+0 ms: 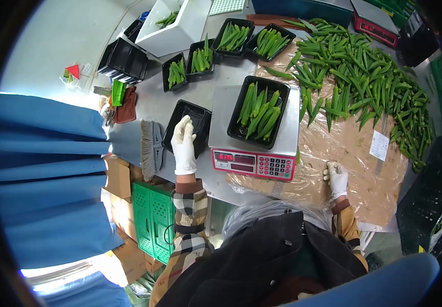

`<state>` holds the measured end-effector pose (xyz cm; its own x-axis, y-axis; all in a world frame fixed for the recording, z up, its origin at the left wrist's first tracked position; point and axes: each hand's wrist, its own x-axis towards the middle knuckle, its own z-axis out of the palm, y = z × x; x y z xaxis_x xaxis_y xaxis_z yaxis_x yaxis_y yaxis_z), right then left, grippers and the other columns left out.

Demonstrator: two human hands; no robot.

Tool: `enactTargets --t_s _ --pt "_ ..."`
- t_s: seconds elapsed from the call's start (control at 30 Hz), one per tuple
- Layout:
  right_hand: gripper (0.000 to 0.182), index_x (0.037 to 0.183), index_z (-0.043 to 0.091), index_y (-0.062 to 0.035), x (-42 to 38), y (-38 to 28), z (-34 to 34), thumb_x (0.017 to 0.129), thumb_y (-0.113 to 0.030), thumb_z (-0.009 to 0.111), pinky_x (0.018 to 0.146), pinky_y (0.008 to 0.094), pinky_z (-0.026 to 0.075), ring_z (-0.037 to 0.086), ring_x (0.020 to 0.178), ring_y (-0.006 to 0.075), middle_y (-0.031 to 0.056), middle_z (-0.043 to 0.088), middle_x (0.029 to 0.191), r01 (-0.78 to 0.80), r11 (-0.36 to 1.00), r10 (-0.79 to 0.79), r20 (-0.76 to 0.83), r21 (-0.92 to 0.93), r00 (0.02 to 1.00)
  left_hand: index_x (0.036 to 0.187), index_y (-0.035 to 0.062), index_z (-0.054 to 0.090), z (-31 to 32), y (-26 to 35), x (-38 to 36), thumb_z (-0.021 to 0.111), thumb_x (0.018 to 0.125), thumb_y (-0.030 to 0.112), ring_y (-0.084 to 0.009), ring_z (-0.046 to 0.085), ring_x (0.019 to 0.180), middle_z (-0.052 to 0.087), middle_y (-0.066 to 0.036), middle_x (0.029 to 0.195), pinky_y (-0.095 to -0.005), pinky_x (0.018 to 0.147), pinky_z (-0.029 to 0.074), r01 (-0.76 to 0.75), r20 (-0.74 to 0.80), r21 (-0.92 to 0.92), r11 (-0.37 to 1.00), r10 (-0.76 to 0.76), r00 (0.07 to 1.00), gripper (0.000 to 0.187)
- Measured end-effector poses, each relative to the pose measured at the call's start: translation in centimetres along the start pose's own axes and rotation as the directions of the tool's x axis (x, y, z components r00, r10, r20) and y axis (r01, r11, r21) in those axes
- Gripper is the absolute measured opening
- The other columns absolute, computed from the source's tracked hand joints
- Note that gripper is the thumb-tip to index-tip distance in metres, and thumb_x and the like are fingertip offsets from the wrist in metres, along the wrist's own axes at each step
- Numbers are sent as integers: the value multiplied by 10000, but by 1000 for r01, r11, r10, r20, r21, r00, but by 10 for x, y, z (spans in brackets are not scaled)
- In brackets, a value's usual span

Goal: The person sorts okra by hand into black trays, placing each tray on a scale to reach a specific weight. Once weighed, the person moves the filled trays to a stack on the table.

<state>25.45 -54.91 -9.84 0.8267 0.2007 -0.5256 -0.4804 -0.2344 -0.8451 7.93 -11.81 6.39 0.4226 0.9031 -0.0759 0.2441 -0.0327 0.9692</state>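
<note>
On the digital scale (pixel 221 110), with red digits lit, rests a black tray (pixel 236 125) holding several okra pods (pixel 257 110). My left hand (pixel 183 143), in a white glove, is over an empty black tray (pixel 199 111) left of the scale; its fingers are drawn together, and what they hold, if anything, is hidden. Gloved in white too, my right hand (pixel 336 179) lies on the plastic-covered cardboard (pixel 354 153) to the right of the scale, fingers curled, with nothing clearly visible in them.
A large okra pile (pixel 354 71) covers the back right. Several filled black trays (pixel 201 57) stand behind the scale, near a white box (pixel 175 28). A brush (pixel 150 148) lies left, stacked black trays (pixel 124 60) back left, another scale (pixel 376 25) back right.
</note>
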Motion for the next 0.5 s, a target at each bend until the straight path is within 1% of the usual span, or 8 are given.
enactTargets --t_s 0.03,0.07,0.17,0.27,0.3,0.33,0.4,0.5 --pt "118 951 645 -45 0 -6 3 968 -153 600 449 216 416 524 486 70 21 625 659 -31 1000 31 -17 -7 999 1282 110 613 4 0 2 589 982 194 -95 583 1065 626 -3 1244 -260 826 483 7 26 7 1000 -8 1000 313" --pt "126 942 643 -45 1 -7 5 969 -161 602 443 216 412 519 476 72 20 623 654 -30 999 30 -28 -14 999 1334 94 561 7 -2 5 570 992 262 -182 582 1144 600 -65 1297 -318 928 479 10 85 46 999 -14 996 381" --pt "148 931 637 -54 0 -10 6 976 -189 597 428 214 398 514 461 71 15 620 640 -29 999 28 -42 -27 999 1325 81 564 29 -1 5 567 995 251 -171 608 1087 634 -84 1229 -293 901 487 -24 222 42 999 14 975 371" --pt "156 945 637 -69 -1 -7 5 984 -209 581 423 205 384 522 467 66 7 619 634 -30 999 29 -35 -21 999 1279 20 585 52 -14 4 621 961 140 -82 577 949 655 -53 1141 -224 787 486 -1 393 150 989 -59 918 342" --pt "154 944 637 -68 0 -6 5 983 -207 581 423 205 384 522 467 67 7 618 633 -31 999 30 -40 -24 999 1278 10 582 60 -19 0 617 959 117 -84 585 937 653 -34 1078 -222 782 489 -102 425 217 971 0 905 338" --pt "152 943 636 -67 1 -6 5 982 -204 582 423 205 384 523 467 68 8 618 632 -31 999 30 -45 -23 999 1264 -3 579 70 -23 -6 588 967 99 -82 612 819 656 -30 1007 -214 695 520 56 458 107 993 -99 883 314" --pt "134 933 636 -60 2 -5 5 972 -180 592 414 211 386 522 462 77 14 613 628 -44 999 44 -45 11 998 1272 5 563 80 -28 0 530 983 73 -81 621 752 657 -39 1014 -213 538 541 15 479 358 934 -197 855 299" --pt "124 922 631 -55 4 0 4 969 -163 593 410 219 394 520 457 83 17 605 624 -45 998 47 -50 37 998 1258 -19 556 106 -14 23 506 988 63 -97 629 694 663 -62 985 -227 488 543 24 490 248 968 -147 859 286"
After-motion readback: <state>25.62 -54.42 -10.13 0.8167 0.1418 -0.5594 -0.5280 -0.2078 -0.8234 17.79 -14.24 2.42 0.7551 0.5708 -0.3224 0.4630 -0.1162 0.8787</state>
